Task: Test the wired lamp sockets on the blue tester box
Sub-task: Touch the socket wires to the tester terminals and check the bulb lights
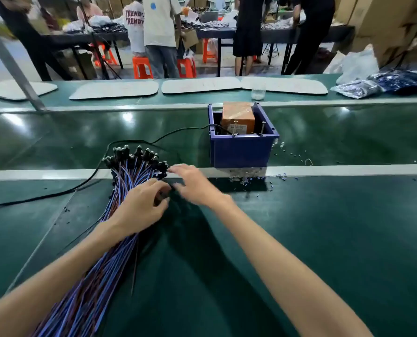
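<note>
A thick bundle of blue and red wires (pixel 90 288) lies on the green bench, fanning out into several black lamp sockets (pixel 134 156). My left hand (pixel 141 205) rests on the bundle, fingers curled round a black socket at its right edge. My right hand (pixel 193 183) is blurred, fingers reaching left toward the sockets beside the left hand; its grip is unclear. The blue tester box (pixel 241 149) stands behind on the belt, an orange block (pixel 238 115) inside and two metal pins on its front rim.
A black cable (pixel 85 181) runs from the box leftward across the bench. Small loose parts (pixel 285 152) lie scattered right of the box. White trays (pixel 200 85) and bagged goods (pixel 382 83) sit on the far side. People work at tables behind.
</note>
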The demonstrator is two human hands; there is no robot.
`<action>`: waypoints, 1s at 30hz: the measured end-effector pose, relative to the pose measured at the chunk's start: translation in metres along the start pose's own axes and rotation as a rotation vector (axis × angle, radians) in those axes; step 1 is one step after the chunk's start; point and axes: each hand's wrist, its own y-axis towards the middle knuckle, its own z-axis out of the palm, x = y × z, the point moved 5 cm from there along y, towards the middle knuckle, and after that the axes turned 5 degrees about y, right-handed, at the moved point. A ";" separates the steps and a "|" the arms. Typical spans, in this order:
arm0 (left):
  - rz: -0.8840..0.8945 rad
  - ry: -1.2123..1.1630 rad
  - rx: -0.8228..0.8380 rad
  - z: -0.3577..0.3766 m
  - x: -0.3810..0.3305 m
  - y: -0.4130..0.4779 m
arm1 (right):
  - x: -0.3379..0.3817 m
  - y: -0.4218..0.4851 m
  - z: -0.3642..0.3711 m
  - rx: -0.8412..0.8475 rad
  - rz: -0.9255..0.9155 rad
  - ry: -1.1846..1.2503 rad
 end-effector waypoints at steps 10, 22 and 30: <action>-0.072 0.336 -0.102 0.016 0.011 -0.005 | 0.003 -0.016 0.018 -0.167 0.015 -0.240; -0.094 0.406 -0.023 0.017 0.023 -0.001 | -0.096 -0.164 -0.182 -0.979 0.212 1.318; -0.373 -0.962 0.496 0.045 -0.095 0.002 | -0.062 -0.189 -0.168 -0.750 0.018 1.201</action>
